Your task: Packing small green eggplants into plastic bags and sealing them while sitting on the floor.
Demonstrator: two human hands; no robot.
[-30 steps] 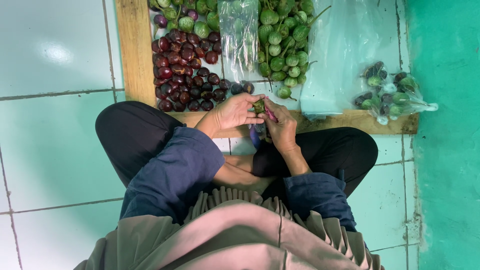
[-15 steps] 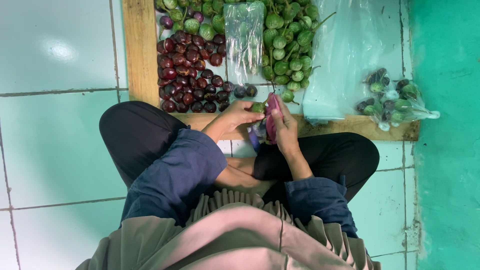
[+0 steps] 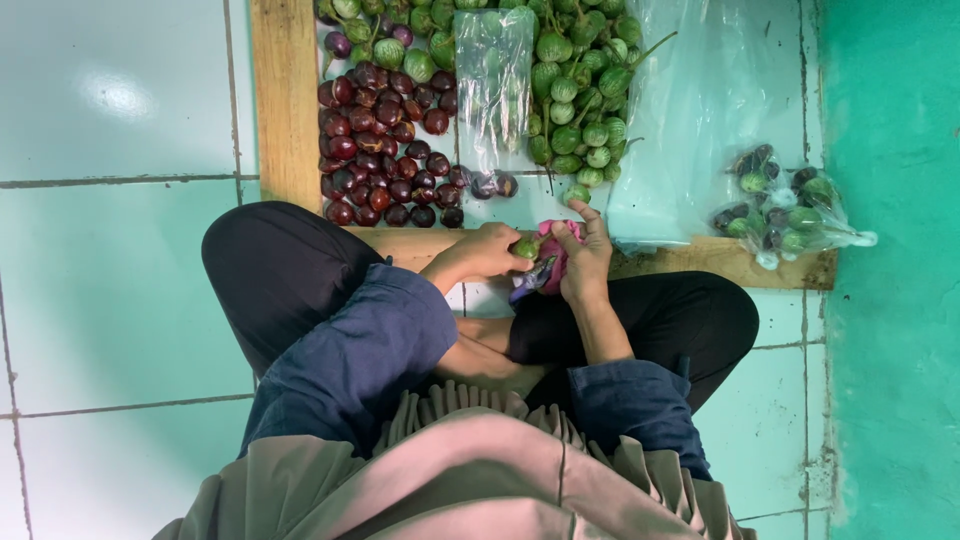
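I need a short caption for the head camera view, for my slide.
Seated person's left hand holds a small green eggplant; right hand holds a pink tool.

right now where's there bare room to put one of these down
Free: the pale strip between the dark purple pile and green pile, and tile floor left of the wooden frame. Crowded: around the filled bag and both hands.

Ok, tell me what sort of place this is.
Probably a home or market-side floor spot for sorting produce. The person sits on a pale tiled floor at a low wooden-framed tray heaped with dark purple round eggplants and green ones, with a filled plastic bag beside it.
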